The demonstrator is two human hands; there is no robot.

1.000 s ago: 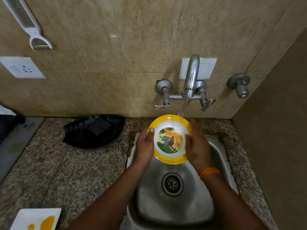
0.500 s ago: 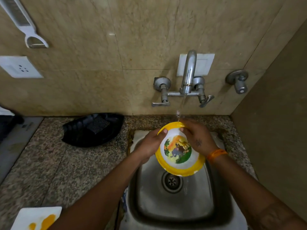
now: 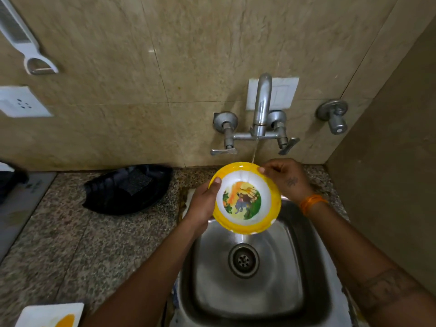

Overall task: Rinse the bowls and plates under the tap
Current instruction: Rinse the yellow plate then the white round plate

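Yellow-rimmed plastic bowl with cartoon print [image 3: 245, 199] held over steel sink [image 3: 313, 267], gripped at rim by left hand [image 3: 203, 206], far edge pinched by right hand [image 3: 286, 178]. Bowl turned since a second ago; thin tap stream [image 3: 253, 156] now met at far rim. Rinse judged ongoing.

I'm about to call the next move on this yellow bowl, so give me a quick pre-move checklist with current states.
1. Water running from the tap: ok, a thin stream falls.
2. Stream reaches the yellow bowl: ok, it lands at the far rim.
3. Left hand holds the near-left rim, thumb on top: ok.
4. Right hand pinches the far rim: ok.
5. Bowl over the sink: ok.
6. Bowl fully rinsed: cannot tell.
7. Next dish, the stained white plate on the counter, within reach: cannot tell.
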